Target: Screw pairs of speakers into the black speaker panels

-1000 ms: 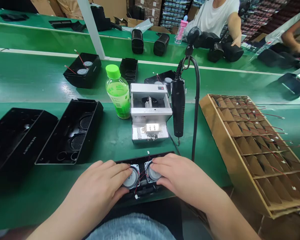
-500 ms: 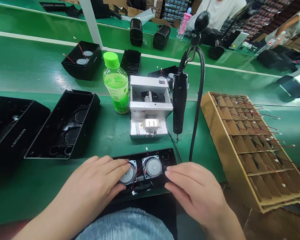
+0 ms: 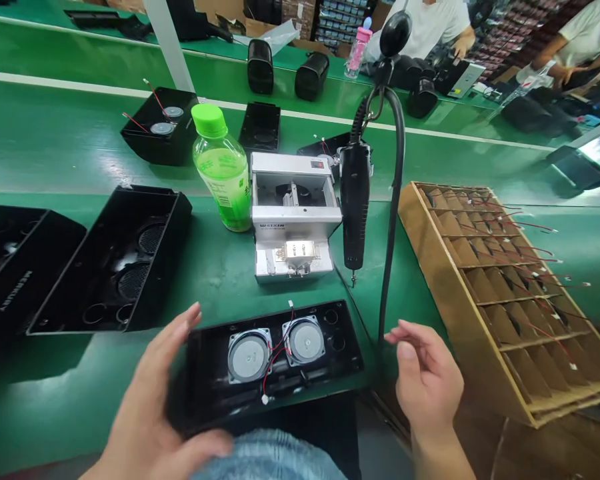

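A black speaker panel [image 3: 330, 353] lies at the near edge of the green bench, with two round silver speaker drivers [image 3: 249, 356] and red and black wires on it. My left hand [image 3: 155, 407] is open around the panel's left end, fingers up along the side and thumb at the near edge. My right hand [image 3: 425, 373] hovers open to the right of the panel, holding nothing. A black electric screwdriver [image 3: 354, 200] hangs on a cable just behind the panel.
A grey screw feeder [image 3: 293, 223] and a green bottle [image 3: 223, 170] stand behind the panel. Empty black housings [image 3: 115, 263] lie at left. A cardboard divider tray [image 3: 495, 293] with wired parts sits at right. Other people work across the far belt.
Both hands lifted off the two drivers and moved apart, the left to the panel's left end, the right out past its right end. The panel now shows in full.
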Available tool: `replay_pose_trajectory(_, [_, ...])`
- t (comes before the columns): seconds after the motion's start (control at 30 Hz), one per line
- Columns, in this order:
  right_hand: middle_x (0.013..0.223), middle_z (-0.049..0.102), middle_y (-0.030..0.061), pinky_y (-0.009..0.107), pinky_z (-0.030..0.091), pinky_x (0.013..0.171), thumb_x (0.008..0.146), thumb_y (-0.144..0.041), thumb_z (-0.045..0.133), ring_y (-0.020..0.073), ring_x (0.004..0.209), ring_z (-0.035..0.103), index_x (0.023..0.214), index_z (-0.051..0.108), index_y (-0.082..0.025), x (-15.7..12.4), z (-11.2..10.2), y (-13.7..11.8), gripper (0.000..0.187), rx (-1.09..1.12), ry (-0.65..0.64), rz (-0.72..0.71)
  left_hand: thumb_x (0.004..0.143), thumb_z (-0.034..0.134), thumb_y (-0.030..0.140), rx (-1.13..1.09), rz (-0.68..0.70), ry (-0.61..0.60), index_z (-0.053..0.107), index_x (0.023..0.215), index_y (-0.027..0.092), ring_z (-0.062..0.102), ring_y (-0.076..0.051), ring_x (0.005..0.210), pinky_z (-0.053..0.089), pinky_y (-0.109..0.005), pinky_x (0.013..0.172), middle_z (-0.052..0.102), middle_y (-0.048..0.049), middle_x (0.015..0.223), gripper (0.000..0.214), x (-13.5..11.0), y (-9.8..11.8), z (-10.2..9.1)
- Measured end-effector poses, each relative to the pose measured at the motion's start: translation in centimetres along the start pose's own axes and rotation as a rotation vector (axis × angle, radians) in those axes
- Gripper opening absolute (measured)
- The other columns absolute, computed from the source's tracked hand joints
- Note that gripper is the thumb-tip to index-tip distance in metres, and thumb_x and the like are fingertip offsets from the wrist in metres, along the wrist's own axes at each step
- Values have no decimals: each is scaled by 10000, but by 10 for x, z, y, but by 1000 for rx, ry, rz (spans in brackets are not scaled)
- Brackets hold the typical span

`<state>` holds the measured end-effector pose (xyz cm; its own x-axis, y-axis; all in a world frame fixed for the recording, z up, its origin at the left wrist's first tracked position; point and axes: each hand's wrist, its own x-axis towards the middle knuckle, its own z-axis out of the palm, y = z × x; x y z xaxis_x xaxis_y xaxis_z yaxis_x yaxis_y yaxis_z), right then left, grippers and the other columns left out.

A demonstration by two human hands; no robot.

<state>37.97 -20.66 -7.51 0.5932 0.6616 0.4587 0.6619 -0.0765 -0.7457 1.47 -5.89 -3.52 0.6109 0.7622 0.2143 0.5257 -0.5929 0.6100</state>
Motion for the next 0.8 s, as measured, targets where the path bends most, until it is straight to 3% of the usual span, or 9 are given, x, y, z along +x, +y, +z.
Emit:
replay_pose_trajectory(0.1, [911, 747, 4, 299, 652, 684, 1090, -420, 687, 138, 734, 736, 1206, 727, -152, 2, 12, 11, 294, -7, 90, 131, 994, 727, 683, -95, -81, 3, 180, 1786, 329, 413, -470, 1635, 436, -721, 1301, 327, -202, 1805, 1026, 0, -2, 13])
replay_pose_trajectory(0.37, [874, 708, -13, 270, 612, 636, 1081, -447, 699, 117, 685, 676, 1140, 719, -155, -7, 19, 21, 298, 77, 196, 232, 977, 782, 574, -96, -96, -6, 483, 1622, 441, 487, -474, 1586, 598, -643, 1173, 384, -104, 1770, 724, 8, -18, 9])
replay_pose_trajectory(0.57, [915, 714, -1, 279, 612, 658, 1068, -447, 715, 124, 719, 675, 1117, 718, -157, -10, 19, 33, 294, 264, 233, 200, 998, 712, 634, -166, -93, 86, 257, 1769, 328, 484, -461, 1601, 488, -678, 1274, 433, -190, 1766, 947, 10, -14, 12])
replay_pose_trajectory(0.7, [968, 719, 17, 284, 610, 662, 1075, -483, 691, 129, 741, 673, 1157, 709, -161, -9, 19, 47, 333, 460, 284, 148, 1092, 558, 574, -233, -75, 99, 223, 1783, 299, 548, -411, 1570, 543, -609, 1237, 492, -197, 1743, 816, 11, -22, 12])
replay_pose_trajectory(0.8, [925, 692, 3, 261, 574, 614, 1087, -518, 657, 115, 691, 635, 1152, 696, -165, -13, 16, 47, 361, 586, 374, 90, 1097, 558, 522, -209, -72, 109, 282, 1763, 331, 548, -403, 1572, 551, -604, 1224, 520, -152, 1736, 746, 10, -34, 15])
